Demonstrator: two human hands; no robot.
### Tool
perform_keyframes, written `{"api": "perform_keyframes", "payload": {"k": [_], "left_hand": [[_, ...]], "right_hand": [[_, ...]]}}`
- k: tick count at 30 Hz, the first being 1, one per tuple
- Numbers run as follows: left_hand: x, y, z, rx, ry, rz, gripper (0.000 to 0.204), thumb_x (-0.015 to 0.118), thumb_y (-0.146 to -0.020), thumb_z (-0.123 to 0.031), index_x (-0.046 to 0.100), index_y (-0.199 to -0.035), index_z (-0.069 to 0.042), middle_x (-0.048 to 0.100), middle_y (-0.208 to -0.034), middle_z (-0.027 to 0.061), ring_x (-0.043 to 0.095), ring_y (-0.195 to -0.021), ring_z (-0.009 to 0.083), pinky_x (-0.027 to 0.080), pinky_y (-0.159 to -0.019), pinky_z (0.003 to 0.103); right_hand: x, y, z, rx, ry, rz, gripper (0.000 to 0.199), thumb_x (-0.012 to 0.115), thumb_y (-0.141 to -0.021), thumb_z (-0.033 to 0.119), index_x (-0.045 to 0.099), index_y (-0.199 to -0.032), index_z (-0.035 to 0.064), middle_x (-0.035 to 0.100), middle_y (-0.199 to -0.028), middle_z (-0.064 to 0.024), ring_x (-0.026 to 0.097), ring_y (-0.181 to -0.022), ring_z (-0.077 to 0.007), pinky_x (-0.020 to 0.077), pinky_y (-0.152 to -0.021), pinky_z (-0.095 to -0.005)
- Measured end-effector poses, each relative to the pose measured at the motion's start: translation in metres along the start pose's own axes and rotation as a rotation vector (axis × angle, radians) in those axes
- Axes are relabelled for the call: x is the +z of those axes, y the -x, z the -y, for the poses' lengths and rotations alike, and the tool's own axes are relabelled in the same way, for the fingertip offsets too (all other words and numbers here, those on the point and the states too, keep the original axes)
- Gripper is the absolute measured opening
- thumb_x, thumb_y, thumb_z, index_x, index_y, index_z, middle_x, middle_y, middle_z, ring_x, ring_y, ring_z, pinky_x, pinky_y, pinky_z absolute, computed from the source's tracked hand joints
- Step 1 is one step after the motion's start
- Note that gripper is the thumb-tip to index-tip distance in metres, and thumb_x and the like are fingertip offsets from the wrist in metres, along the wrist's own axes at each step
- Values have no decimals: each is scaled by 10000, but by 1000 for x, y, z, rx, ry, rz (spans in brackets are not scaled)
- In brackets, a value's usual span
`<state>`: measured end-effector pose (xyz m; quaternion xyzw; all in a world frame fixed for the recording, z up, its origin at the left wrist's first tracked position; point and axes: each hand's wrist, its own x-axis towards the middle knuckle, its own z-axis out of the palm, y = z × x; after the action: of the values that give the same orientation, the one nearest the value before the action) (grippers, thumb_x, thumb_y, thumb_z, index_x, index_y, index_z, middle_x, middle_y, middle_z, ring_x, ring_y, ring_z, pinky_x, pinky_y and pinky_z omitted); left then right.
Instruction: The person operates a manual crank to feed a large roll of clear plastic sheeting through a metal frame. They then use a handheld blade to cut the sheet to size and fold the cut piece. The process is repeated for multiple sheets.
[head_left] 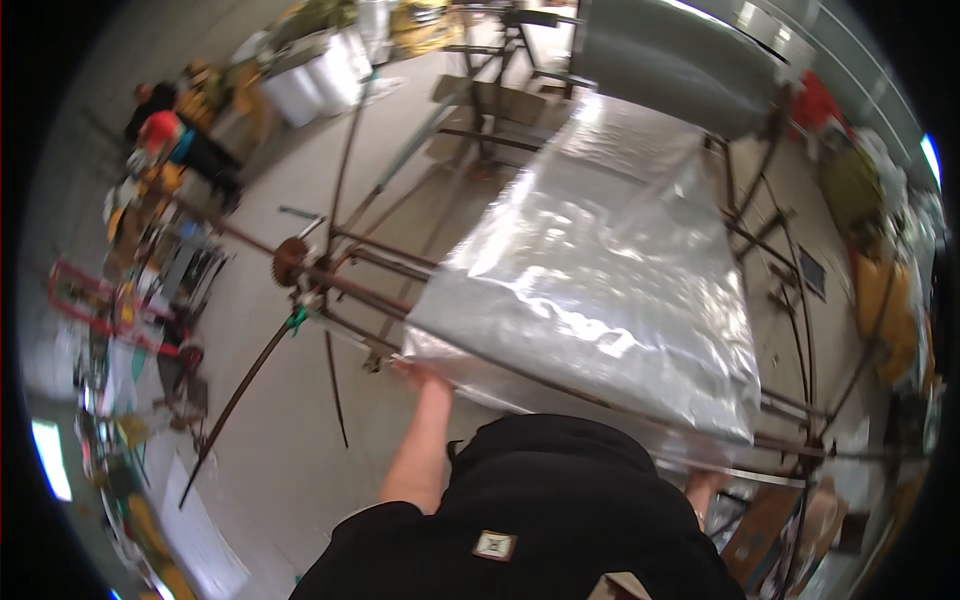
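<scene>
Gripping the near left corner of the clear plastic sheet (pixel 600 270) draped over the rusty metal frame (pixel 350 275), the left hand (pixel 415 375) seems mid-spreading, calling next for an even pull, while the right hand (pixel 703 487) is mostly hidden, its grip unclear.

We grip the near edge of a wide clear plastic sheet (pixel 600 290) with our left hand (pixel 412 372), draped across a rusty metal frame (pixel 340 285); our right hand (pixel 700 488) is mostly hidden.

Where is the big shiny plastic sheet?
In the head view, the plastic sheet lies centre-right over a rusty metal frame, its near-left corner at the person's left hand.
</scene>
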<state>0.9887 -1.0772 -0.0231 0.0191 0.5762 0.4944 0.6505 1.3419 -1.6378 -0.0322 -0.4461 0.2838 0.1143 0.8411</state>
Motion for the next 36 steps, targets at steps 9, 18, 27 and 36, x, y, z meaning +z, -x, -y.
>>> {"api": "perform_keyframes", "payload": {"k": [9,18,27,36], "left_hand": [[25,46,-20,149,-144,-604,797,355,-921,-620,628,-923,129,661,-894,230,629,-840,356,492,-736,441],[29,52,-18,164,-387,-581,725,300,-966,-538,643,-918,98,646,-867,277,611,-864,430,484,-751,458],[22,43,-7,171,-597,-583,732,254,-971,-540,634,-912,82,637,-936,268,606,-913,414,487,-773,450],[12,28,1,115,-598,-567,716,234,-973,-541,621,-977,61,632,-1022,242,604,-965,389,485,-806,442]], "right_hand": [[229,23,52,-1237,971,58,327,532,-910,97,515,-1208,-36,570,-1180,-165,556,-1080,-260,419,-963,-356],[445,253,-218,-490,1193,1687,135,600,-893,57,635,-1021,36,672,-931,-53,625,-826,-120,506,-647,-254],[363,385,-415,1187,1330,1219,297,549,-941,339,542,-1014,51,628,-895,-124,623,-855,-244,513,-734,-356],[330,375,-492,1119,1064,1043,296,486,-975,298,471,-1086,24,608,-929,-122,627,-795,-242,520,-651,-342]]}}
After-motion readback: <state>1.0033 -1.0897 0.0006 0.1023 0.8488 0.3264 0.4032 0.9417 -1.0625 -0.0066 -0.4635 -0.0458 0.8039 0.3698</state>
